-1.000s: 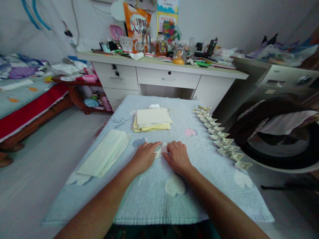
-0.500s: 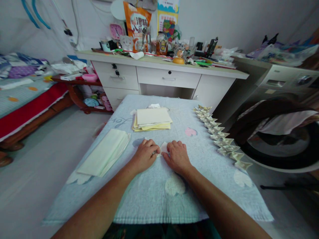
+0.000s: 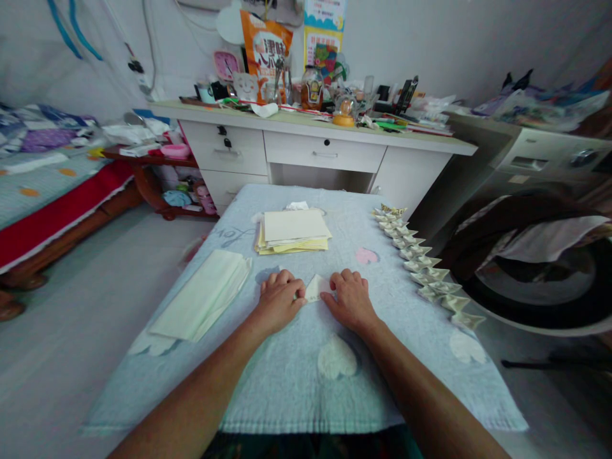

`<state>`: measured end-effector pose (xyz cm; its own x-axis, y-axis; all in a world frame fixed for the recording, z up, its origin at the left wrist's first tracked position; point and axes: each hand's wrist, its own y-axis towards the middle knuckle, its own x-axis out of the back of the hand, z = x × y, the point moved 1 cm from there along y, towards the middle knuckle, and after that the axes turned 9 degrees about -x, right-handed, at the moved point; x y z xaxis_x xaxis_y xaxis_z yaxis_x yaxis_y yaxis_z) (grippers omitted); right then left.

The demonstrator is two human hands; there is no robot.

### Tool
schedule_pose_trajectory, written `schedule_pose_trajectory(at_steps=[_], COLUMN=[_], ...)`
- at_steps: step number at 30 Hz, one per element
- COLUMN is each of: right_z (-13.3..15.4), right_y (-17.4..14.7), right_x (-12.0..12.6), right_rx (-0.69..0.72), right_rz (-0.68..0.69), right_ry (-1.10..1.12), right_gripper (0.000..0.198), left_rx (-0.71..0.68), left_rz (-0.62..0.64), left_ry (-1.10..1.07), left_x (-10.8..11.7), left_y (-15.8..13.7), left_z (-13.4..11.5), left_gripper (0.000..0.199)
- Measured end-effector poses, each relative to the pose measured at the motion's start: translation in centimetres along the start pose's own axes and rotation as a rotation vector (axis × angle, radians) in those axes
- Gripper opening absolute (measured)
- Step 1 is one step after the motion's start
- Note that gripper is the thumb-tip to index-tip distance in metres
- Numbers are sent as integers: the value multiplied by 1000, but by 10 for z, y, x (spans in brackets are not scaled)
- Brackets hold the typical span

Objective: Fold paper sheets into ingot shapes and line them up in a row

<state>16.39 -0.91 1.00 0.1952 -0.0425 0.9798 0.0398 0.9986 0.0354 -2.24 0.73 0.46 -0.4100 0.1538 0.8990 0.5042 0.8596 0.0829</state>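
Note:
A small piece of folded white paper (image 3: 315, 288) with a pointed top and faint print along its lower edge lies on the cloth between my hands. My left hand (image 3: 282, 299) has its fingers curled and pinches the paper's left corner. On the other side, my right hand (image 3: 352, 298) rests with bent fingers, its thumb pressing the paper's right end. The fingertips under both hands are partly hidden. Beyond them lies a stack of cream and yellow paper sheets (image 3: 296, 227). Left of my left hand is a pile of long folded pale sheets (image 3: 201, 296).
A row of folded paper pieces (image 3: 423, 261) with pointed ends runs along the right side of the cloth-covered table (image 3: 268, 395). Behind stands a white desk (image 3: 325, 153) crowded with small items. A washing machine (image 3: 530, 166) with its door open is at right, a bed (image 3: 62, 191) at left.
My right hand has shifted a little to the right, uncovering more of the folded paper and its print. My left hand stays at the paper's left corner.

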Motion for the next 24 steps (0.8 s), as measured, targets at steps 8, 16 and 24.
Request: schedule_pose_trajectory(at_steps=[8,16,24], right_z=[-29,-52,-66], right_y=[4,9,12], right_x=[5,5,5], right_rx=[-88,-144,-173], right_rz=[9,5,12], right_ry=[13,28,24], right_gripper=[27,28,30], left_rx=[27,17,-12], left_rz=[54,82,103], left_ry=[-8,-13,-25], left_x=[5,8,12], left_y=[-3,-2,-3], left_z=[6,6,8], left_gripper=[7,8,10])
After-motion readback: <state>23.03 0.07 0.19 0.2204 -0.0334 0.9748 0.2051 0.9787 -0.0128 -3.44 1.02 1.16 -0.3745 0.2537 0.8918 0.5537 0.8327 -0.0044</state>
